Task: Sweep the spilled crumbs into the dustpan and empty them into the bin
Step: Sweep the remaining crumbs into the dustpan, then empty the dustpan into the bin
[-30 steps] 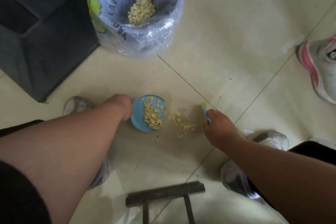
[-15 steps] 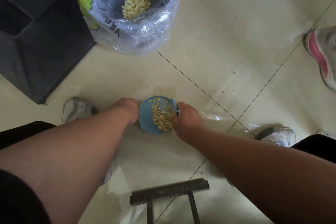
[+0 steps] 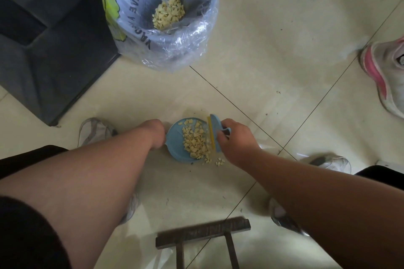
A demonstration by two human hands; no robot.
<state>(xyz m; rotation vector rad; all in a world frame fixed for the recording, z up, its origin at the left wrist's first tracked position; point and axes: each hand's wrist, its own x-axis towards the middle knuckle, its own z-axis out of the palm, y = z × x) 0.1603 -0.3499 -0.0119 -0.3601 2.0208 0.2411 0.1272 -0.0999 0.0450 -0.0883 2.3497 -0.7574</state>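
Nearest us, a few light, loose crumbs lie just off the dustpan, our left hand clenched on its stiff handle, right hand gripping the brush at its lip; beyond it, the bin.

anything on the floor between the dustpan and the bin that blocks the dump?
Nothing visible. Bare tile runs from the dustpan up to the bin. The dark furniture sits left of that line, and the pink-and-white shoes are far right.
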